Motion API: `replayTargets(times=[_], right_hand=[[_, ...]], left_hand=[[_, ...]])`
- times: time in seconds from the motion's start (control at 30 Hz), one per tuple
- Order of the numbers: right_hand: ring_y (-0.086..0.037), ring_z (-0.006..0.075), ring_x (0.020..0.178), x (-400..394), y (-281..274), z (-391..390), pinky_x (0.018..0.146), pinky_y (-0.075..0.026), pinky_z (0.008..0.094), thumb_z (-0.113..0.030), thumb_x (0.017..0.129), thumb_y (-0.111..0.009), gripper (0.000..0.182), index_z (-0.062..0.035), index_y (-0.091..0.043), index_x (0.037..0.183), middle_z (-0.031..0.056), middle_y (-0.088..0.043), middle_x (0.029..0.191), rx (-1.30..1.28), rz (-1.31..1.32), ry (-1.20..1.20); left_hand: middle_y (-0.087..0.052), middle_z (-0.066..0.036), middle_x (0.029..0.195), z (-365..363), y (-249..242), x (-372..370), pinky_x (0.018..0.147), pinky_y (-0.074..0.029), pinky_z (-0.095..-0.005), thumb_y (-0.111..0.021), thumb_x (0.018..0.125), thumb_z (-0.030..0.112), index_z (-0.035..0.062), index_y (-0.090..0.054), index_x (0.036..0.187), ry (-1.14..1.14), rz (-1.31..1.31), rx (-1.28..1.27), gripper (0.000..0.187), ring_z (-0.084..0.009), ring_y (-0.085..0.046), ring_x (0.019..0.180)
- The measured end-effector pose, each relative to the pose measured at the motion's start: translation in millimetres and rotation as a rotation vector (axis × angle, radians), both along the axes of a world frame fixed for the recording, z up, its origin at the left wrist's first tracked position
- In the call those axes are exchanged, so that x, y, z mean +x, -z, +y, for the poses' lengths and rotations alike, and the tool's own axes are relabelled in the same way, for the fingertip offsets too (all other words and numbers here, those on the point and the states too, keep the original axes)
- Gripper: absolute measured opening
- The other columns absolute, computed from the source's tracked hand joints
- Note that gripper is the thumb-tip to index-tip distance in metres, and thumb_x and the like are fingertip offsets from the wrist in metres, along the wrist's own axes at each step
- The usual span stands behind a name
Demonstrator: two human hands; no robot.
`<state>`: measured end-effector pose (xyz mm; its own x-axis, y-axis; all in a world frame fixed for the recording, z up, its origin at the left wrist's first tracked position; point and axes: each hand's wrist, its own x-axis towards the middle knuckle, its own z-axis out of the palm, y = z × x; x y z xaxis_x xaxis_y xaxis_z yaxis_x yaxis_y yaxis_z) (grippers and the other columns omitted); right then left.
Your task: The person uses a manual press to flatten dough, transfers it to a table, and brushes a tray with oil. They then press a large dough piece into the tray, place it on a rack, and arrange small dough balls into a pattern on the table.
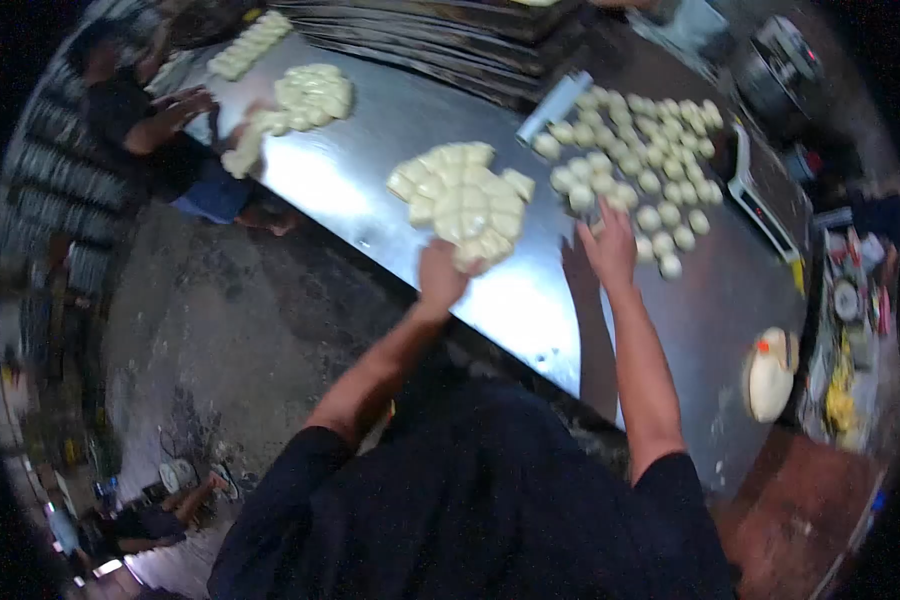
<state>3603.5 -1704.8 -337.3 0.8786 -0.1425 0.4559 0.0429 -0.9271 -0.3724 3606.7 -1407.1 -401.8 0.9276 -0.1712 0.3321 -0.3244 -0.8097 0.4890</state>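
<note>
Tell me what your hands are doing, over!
Left hand at the cut dough slab. Right hand on the table by the dough balls. Nothing between them.

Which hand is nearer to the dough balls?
Right. The right hand touches the dough balls; the left hand is apart, at the cut dough slab.

We find no legible text, label, brand, number or sign in this view. The packages (850,300) at the right edge of the steel table (350,190) carry coloured print, yet it is too small and blurred for us to read; the scale (765,205) shows no readable digits.
</note>
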Motion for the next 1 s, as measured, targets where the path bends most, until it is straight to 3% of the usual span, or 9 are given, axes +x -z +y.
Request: replayTargets(times=[0.17, 0.23, 0.3, 0.4, 0.53, 0.63, 0.73, 0.8, 1.0], right_hand=[[-0.062, 0.0276, 0.073, -58.9, 40.9, 80.8, 0.071, -0.050, 0.0393, -0.011, 0.079, -0.061, 0.019, -0.0025, -0.064, 0.097, 0.0135, -0.063, 0.082, 0.744, 0.217, 0.008], [-0.065, 0.0333, 0.080, -88.5, 75.4, 87.9, 0.075, -0.052, 0.0419, -0.009, 0.079, -0.060, 0.017, -0.0022, -0.068, 0.092, 0.0167, -0.066, 0.083, 0.765, 0.163, -0.110], [-0.064, 0.0330, 0.080, -121.3, 41.4, 67.0, 0.075, -0.052, 0.0407, -0.015, 0.081, -0.063, 0.018, -0.0030, -0.069, 0.093, 0.0151, -0.067, 0.088, 0.549, 0.270, -0.212], [-0.065, 0.0298, 0.079, -162.9, 32.0, 40.6, 0.073, -0.052, 0.0392, -0.018, 0.083, -0.064, 0.022, -0.0030, -0.070, 0.097, 0.0126, -0.068, 0.088, 0.625, 0.264, -0.145], [-0.065, 0.0278, 0.088, -177.4, -24.2, 26.9, 0.078, -0.054, 0.0406, -0.024, 0.084, -0.067, 0.030, -0.0026, -0.068, 0.105, 0.0130, -0.068, 0.094, 0.803, 0.369, -0.123], [-0.060, 0.0309, 0.097, -169.2, -78.8, 43.5, 0.081, -0.052, 0.0399, -0.028, 0.086, -0.068, 0.033, -0.0019, -0.064, 0.107, 0.0134, -0.060, 0.099, 0.770, -0.155, -0.251], [-0.056, 0.0290, 0.073, -160.1, -82.8, 20.9, 0.063, -0.046, 0.0402, -0.015, 0.080, -0.070, 0.018, -0.0022, -0.062, 0.090, 0.0129, -0.057, 0.083, 0.495, -0.516, -0.185], [-0.049, 0.0275, 0.054, -183.2, -87.9, -25.0, 0.048, -0.038, 0.0400, -0.002, 0.075, -0.069, 0.013, -0.0037, -0.057, 0.069, 0.0073, -0.050, 0.063, 0.097, -0.580, -0.069], [-0.057, 0.0337, 0.084, -325.6, 10.6, -79.3, 0.074, -0.045, 0.0445, -0.007, 0.081, -0.064, 0.007, -0.0038, -0.059, 0.079, 0.0151, -0.057, 0.087, 0.362, 0.048, 0.724]], left_hand=[[-0.062, -0.021, 0.106, -4.3, 31.6, -19.8, 0.092, -0.047, -0.0450, -0.077, 0.076, 0.021, -0.0006, -0.056, 0.107, -0.073, 0.242, -0.330, 0.044, -0.0381, -0.058, 0.105], [-0.067, -0.016, 0.102, 11.1, -28.2, -36.4, 0.077, -0.054, -0.0386, -0.072, 0.077, 0.008, -0.0017, -0.061, 0.108, -0.061, 0.968, -0.702, 0.034, -0.0197, -0.064, 0.086], [-0.067, -0.013, 0.078, 44.8, -41.6, -49.1, 0.068, -0.053, -0.0347, -0.068, 0.076, 0.002, -0.0024, -0.063, 0.085, 0.273, 0.739, -0.277, 0.012, -0.0176, -0.062, 0.069], [-0.063, -0.004, 0.072, 107.7, -31.9, -85.2, 0.061, -0.048, -0.0334, -0.068, 0.076, 0.002, 0.0015, -0.063, 0.081, 0.103, 1.061, -0.179, 0.006, -0.0135, -0.059, 0.068], [-0.066, -0.008, 0.091, 19.4, -114.7, -107.2, 0.074, -0.053, -0.0341, -0.061, 0.093, 0.027, 0.0024, -0.062, 0.097, -0.118, 1.235, -0.706, 0.025, -0.0181, -0.065, 0.084], [-0.066, -0.013, 0.104, -75.6, -144.3, -89.4, 0.079, -0.056, -0.0372, -0.046, 0.102, 0.043, 0.0029, -0.059, 0.105, -0.011, 1.380, -1.228, 0.042, -0.0250, -0.068, 0.093], [-0.069, -0.012, 0.099, -136.8, -161.3, -79.5, 0.068, -0.055, -0.0357, -0.055, 0.098, 0.041, 0.0053, -0.060, 0.103, 0.367, 1.291, -1.165, 0.036, -0.0227, -0.067, 0.080], [-0.069, -0.020, 0.089, -153.0, -215.0, -82.5, 0.073, -0.053, -0.0419, -0.066, 0.091, 0.032, 0.0043, -0.060, 0.103, 0.532, 0.544, -0.096, 0.030, -0.0343, -0.069, 0.084], [-0.065, -0.022, 0.086, -57.5, -65.7, -27.9, 0.069, -0.048, -0.0489, -0.068, 0.086, 0.033, 0.0041, -0.067, 0.086, 0.249, 0.360, -0.064, 0.029, -0.0393, -0.064, 0.081]])
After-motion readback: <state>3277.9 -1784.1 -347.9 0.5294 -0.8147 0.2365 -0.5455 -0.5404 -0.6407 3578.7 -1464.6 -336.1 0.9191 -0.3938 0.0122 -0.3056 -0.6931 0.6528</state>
